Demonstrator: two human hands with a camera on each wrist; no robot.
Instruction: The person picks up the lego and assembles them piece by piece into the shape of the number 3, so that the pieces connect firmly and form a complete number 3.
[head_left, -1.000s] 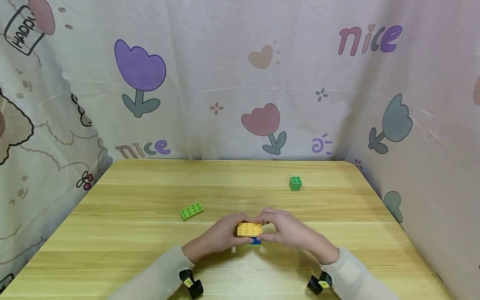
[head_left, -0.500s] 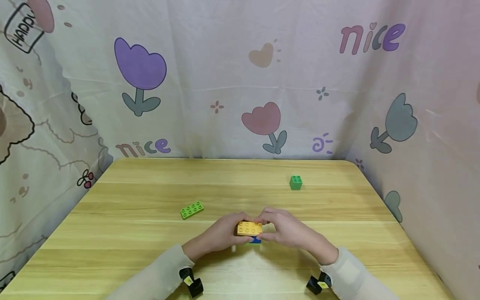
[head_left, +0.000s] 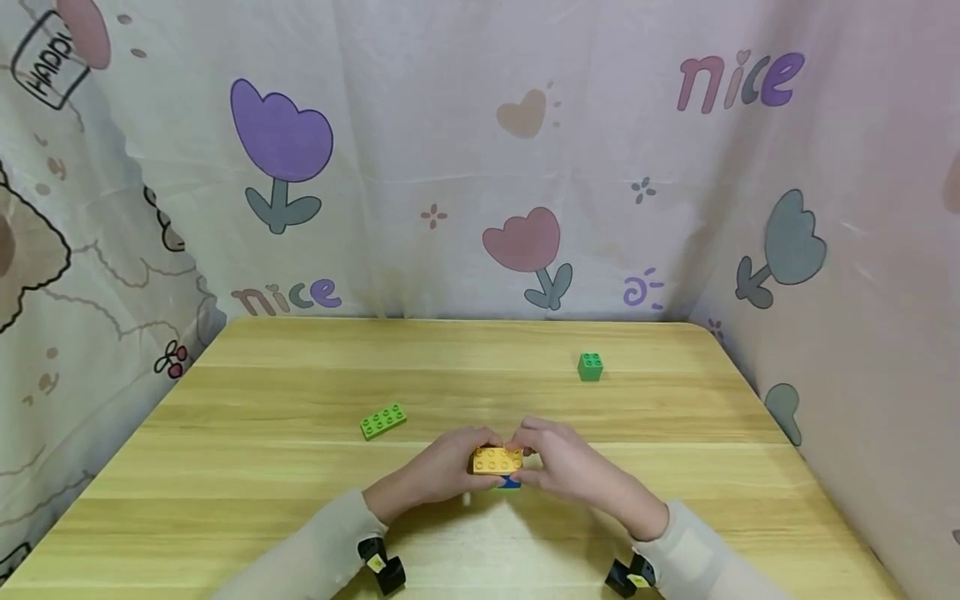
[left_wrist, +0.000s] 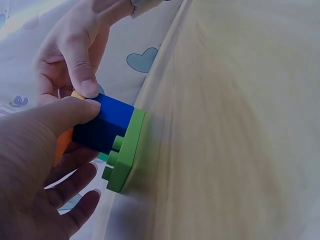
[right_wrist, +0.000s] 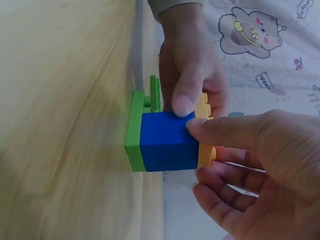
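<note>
A small stack stands on the wooden table [head_left: 300, 483] near its front middle: a yellow brick [head_left: 498, 460] on top, a blue brick [right_wrist: 167, 142] under it, and a green plate [right_wrist: 134, 130] at the bottom against the wood. My left hand [head_left: 467, 463] pinches the stack from its left side, thumb on the blue brick [left_wrist: 107, 125]. My right hand [head_left: 529, 463] pinches it from the right, its thumb at the seam between the blue and yellow bricks. The green plate [left_wrist: 127, 152] sticks out past the blue brick.
A flat light-green brick [head_left: 383, 421] lies to the left of the hands. A small dark-green cube brick [head_left: 590, 367] sits further back on the right. Patterned cloth walls [head_left: 480, 167] close in the table at the back and both sides.
Both hands keep their hold on the stack, which stays in place. My right forearm has shifted slightly to the left.
</note>
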